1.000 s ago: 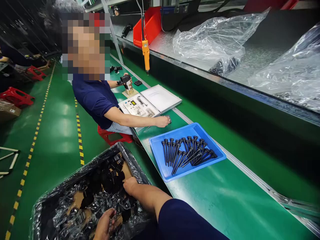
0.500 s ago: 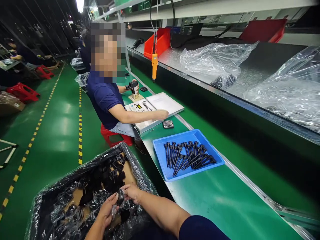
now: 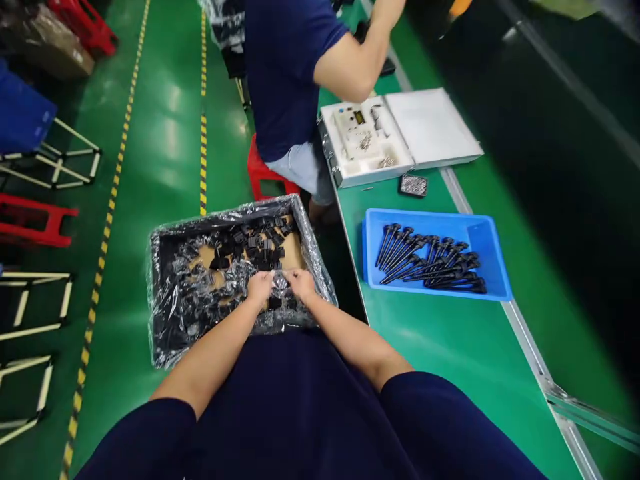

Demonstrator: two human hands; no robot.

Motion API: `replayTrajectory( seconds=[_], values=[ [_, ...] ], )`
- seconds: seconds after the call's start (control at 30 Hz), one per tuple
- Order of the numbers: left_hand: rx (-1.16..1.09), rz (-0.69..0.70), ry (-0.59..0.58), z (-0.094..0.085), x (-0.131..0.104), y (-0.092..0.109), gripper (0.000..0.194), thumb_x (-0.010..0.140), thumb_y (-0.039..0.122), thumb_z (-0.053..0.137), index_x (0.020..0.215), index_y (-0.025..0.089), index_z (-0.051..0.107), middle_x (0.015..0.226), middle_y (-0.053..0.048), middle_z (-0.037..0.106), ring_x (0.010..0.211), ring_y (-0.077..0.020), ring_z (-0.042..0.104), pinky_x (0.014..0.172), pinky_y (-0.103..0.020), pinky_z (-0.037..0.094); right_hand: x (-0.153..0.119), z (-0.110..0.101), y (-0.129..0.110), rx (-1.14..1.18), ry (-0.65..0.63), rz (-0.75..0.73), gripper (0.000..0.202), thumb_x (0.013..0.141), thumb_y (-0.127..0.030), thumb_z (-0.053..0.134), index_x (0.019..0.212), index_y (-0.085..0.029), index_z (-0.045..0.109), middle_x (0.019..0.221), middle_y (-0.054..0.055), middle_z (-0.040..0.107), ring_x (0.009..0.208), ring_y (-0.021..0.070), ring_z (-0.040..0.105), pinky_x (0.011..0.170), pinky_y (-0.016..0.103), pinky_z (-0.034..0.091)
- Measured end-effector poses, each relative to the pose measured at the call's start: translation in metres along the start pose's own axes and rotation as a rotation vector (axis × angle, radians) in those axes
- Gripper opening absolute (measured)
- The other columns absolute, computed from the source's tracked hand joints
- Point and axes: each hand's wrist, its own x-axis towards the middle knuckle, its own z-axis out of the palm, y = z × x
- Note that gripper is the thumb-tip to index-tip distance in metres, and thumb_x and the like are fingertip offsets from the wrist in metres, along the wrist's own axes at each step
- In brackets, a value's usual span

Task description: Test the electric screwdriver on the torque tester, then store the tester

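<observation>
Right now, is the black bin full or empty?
Partly filled: black parts lie in the bin, with brown patches showing among them.

This is a factory workshop, apparently an assembly area. Yellow-and-black striped bands (image 3: pixel 104 247) mark the green floor (image 3: pixel 170 153), and a long green counter (image 3: pixel 415 353) carries a blue tray (image 3: pixel 502 267) of matching black threaded parts (image 3: pixel 445 257) beside an open white case (image 3: pixel 430 127). A plastic-lined crate (image 3: pixel 315 273) holds many small black pieces (image 3: pixel 257 241); a co-worker (image 3: pixel 285 80) in navy sits on a red stool (image 3: pixel 270 177).
</observation>
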Motion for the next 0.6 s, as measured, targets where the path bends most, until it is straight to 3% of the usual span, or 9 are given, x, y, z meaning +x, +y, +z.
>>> replayTrajectory(
  seconds=[0.1, 0.2, 0.33, 0.4, 0.5, 0.57, 0.6],
  values=[
    [-0.054, -0.076, -0.015, -0.002, -0.001, 0.0, 0.035, 0.081, 0.05, 0.063, 0.082, 0.015, 0.062, 0.058, 0.002, 0.055, 0.046, -0.0078, 0.048, 0.044, -0.018, 0.035, 0.0, -0.004, -0.004, -0.045, 0.058, -0.069, 0.021, 0.087, -0.035, 0.061, 0.078, -0.018, 0.07, 0.092, 0.005, 0.071, 0.088, 0.0171, 0.062, 0.085, 0.026, 0.046],
    [-0.157, -0.14, -0.042, -0.008, -0.004, 0.004, 0.038, 0.085, 0.053, 0.058, 0.094, 0.016, 0.06, 0.074, -0.002, 0.061, 0.047, -0.0064, 0.05, 0.042, -0.018, 0.032, 0.0, -0.009, -0.008, -0.001, 0.093, -0.004, 0.027, 0.088, -0.04, 0.054, 0.079, -0.019, 0.066, 0.082, 0.003, 0.069, 0.077, 0.0161, 0.06, 0.076, 0.026, 0.046],
    [-0.231, -0.217, -0.148, -0.018, -0.012, 0.012, 0.047, 0.084, 0.057, 0.058, 0.111, 0.018, 0.057, 0.108, -0.008, 0.063, 0.048, -0.0029, 0.05, 0.04, -0.018, 0.031, -0.003, -0.008, -0.01, 0.331, 0.019, 0.156, 0.026, 0.083, -0.042, 0.055, 0.074, -0.018, 0.059, 0.072, 0.001, 0.065, 0.065, 0.0132, 0.055, 0.062, 0.023, 0.044],
    [-0.268, -0.209, -0.2, -0.021, -0.016, 0.014, 0.055, 0.083, 0.057, 0.06, 0.123, 0.02, 0.054, 0.114, -0.009, 0.062, 0.048, -0.0025, 0.049, 0.04, -0.018, 0.029, -0.006, -0.005, -0.012, 0.538, -0.024, 0.175, 0.027, 0.077, -0.044, 0.063, 0.075, -0.017, 0.057, 0.071, 0.0, 0.064, 0.063, 0.0114, 0.054, 0.061, 0.022, 0.044],
    [-0.272, -0.122, -0.306, -0.022, -0.018, 0.014, 0.065, 0.076, 0.05, 0.073, 0.13, 0.021, 0.052, 0.1, -0.006, 0.066, 0.048, -0.0035, 0.049, 0.042, -0.018, 0.028, -0.007, -0.005, -0.018, 0.666, -0.146, 0.141, 0.036, 0.063, -0.045, 0.076, 0.077, -0.017, 0.057, 0.074, 0.0, 0.064, 0.067, 0.0116, 0.057, 0.064, 0.023, 0.047],
    [-0.269, -0.091, -0.306, -0.021, -0.015, 0.013, 0.055, 0.075, 0.048, 0.074, 0.118, 0.016, 0.06, 0.083, -0.003, 0.065, 0.049, -0.0046, 0.049, 0.043, -0.018, 0.03, -0.001, -0.009, -0.019, 0.665, -0.191, 0.106, 0.039, 0.063, -0.046, 0.077, 0.083, -0.017, 0.059, 0.081, 0.001, 0.065, 0.073, 0.013, 0.06, 0.066, 0.024, 0.049],
    [-0.288, -0.1, -0.268, -0.021, -0.012, 0.013, 0.048, 0.076, 0.049, 0.072, 0.108, 0.014, 0.063, 0.077, -0.002, 0.064, 0.05, -0.0052, 0.049, 0.044, -0.018, 0.031, 0.004, -0.013, -0.018, 0.638, -0.154, 0.103, 0.038, 0.068, -0.046, 0.074, 0.089, -0.017, 0.06, 0.086, 0.002, 0.065, 0.076, 0.0135, 0.061, 0.067, 0.025, 0.05]
  ],
)
